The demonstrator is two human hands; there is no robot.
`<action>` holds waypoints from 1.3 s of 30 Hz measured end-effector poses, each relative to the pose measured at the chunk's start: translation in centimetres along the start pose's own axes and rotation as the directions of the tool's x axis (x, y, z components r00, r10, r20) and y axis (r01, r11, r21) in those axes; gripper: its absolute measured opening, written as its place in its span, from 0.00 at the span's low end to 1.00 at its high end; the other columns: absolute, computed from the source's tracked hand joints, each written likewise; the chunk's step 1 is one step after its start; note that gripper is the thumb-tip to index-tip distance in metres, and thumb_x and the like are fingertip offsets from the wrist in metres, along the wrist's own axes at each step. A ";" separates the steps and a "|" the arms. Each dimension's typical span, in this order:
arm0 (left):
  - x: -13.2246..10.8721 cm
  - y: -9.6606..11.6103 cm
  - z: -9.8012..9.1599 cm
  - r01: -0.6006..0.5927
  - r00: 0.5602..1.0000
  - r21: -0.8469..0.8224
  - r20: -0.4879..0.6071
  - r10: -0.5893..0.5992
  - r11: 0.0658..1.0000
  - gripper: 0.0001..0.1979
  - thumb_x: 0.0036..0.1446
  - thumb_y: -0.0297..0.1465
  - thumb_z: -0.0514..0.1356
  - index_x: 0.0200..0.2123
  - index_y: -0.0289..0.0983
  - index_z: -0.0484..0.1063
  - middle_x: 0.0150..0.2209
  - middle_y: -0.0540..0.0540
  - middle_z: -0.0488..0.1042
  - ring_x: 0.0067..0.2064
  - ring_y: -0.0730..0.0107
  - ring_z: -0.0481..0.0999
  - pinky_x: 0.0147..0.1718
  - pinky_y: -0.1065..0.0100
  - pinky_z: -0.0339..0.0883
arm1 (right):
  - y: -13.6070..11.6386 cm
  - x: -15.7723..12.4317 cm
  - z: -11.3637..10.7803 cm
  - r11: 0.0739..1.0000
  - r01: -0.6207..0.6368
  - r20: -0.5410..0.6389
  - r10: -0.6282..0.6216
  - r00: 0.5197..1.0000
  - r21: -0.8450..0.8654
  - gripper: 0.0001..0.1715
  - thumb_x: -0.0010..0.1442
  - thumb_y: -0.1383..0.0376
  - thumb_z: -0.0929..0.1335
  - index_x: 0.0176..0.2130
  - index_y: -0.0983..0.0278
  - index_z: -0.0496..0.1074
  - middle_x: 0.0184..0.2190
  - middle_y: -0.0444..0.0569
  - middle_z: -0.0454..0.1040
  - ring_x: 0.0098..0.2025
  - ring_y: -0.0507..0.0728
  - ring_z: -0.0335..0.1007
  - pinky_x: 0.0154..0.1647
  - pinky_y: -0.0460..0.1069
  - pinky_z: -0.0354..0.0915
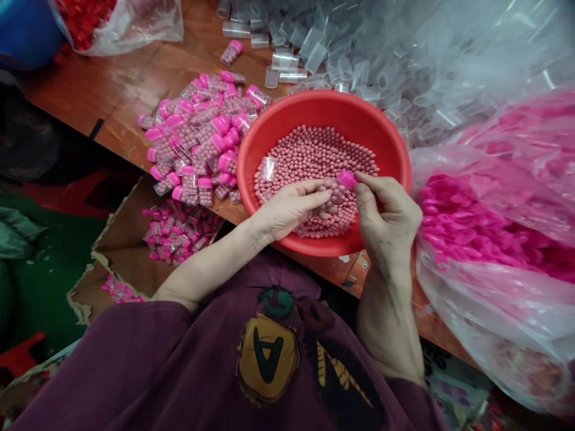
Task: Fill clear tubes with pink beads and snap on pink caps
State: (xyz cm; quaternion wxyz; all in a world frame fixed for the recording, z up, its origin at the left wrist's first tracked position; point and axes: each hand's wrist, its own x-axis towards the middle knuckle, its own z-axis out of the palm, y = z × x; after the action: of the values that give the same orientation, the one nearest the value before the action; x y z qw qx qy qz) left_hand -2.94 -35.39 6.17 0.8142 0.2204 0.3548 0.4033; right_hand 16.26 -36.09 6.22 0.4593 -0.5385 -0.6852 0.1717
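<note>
bead-filled vial [333, 194], cradled in curled left hand [290, 209]; pink cap [346, 178], clamped in right fingers [366, 187], best kept square to its mouth; red basin [323, 102] of beads [314, 155] at 12 o'clock.

Packing workshop: plastic sacks [494, 299], wooden workbench [112, 90]

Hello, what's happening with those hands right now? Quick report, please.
Left hand gripping clear tube of pink beads. Right hand pinching pink cap beside it. Red basin of loose beads below.
</note>
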 end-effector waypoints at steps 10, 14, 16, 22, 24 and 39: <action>-0.1 -0.2 -0.3 -0.075 0.997 0.037 -0.020 0.076 0.996 0.05 0.73 0.30 0.69 0.42 0.34 0.82 0.38 0.48 0.81 0.40 0.73 0.78 0.41 0.69 0.69 | 0.6 0.6 -2.1 0.996 0.075 0.181 -0.083 0.980 0.052 0.09 0.76 0.59 0.75 0.51 0.51 0.89 0.45 0.48 0.88 0.46 0.61 0.86 0.49 0.58 0.82; -0.3 0.0 0.1 -0.045 0.998 0.112 -0.040 0.049 0.993 0.04 0.73 0.28 0.67 0.42 0.35 0.82 0.35 0.49 0.80 0.37 0.75 0.76 0.39 0.72 0.69 | 1.8 1.4 -3.0 0.982 0.146 0.301 -0.177 0.937 0.123 0.08 0.75 0.61 0.76 0.51 0.49 0.89 0.46 0.48 0.89 0.45 0.59 0.86 0.49 0.57 0.82; -0.3 0.0 0.2 -0.030 0.998 0.140 -0.055 0.038 0.990 0.03 0.72 0.26 0.68 0.42 0.34 0.82 0.35 0.49 0.80 0.37 0.75 0.76 0.37 0.73 0.67 | 2.3 1.8 -3.6 0.971 0.197 0.328 -0.231 0.916 0.132 0.09 0.75 0.61 0.76 0.52 0.48 0.88 0.46 0.48 0.88 0.46 0.60 0.85 0.50 0.59 0.81; 0.0 0.1 -0.1 -0.017 0.998 0.079 -0.056 0.021 0.997 0.04 0.72 0.28 0.68 0.42 0.33 0.82 0.38 0.46 0.83 0.36 0.76 0.77 0.37 0.72 0.69 | 2.0 1.9 -4.7 0.982 0.163 0.328 -0.124 0.936 -0.095 0.11 0.78 0.60 0.74 0.52 0.41 0.87 0.50 0.51 0.86 0.53 0.69 0.81 0.61 0.70 0.76; 0.1 0.1 -0.3 0.011 1.000 0.022 -0.028 -0.011 1.000 0.03 0.70 0.25 0.68 0.45 0.33 0.82 0.41 0.45 0.85 0.36 0.75 0.80 0.37 0.71 0.70 | 1.6 1.4 -4.0 0.989 0.112 0.204 -0.090 0.975 -0.100 0.11 0.78 0.60 0.73 0.52 0.43 0.87 0.49 0.51 0.86 0.52 0.67 0.82 0.59 0.68 0.77; 0.0 -0.3 -0.1 -0.051 0.998 0.011 -0.049 0.051 0.999 0.08 0.68 0.30 0.74 0.48 0.35 0.84 0.40 0.49 0.82 0.35 0.77 0.81 0.34 0.73 0.68 | -1.8 0.2 0.9 0.996 0.085 0.003 -0.085 0.996 -0.023 0.10 0.75 0.64 0.72 0.47 0.57 0.87 0.41 0.50 0.89 0.42 0.60 0.86 0.48 0.57 0.82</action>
State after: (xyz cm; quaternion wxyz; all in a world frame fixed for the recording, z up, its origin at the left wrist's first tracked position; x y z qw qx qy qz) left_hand -2.88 -35.57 5.89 0.7936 0.2234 0.3709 0.4274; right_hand 14.51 -36.35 7.13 0.4590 -0.5141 -0.7100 0.1446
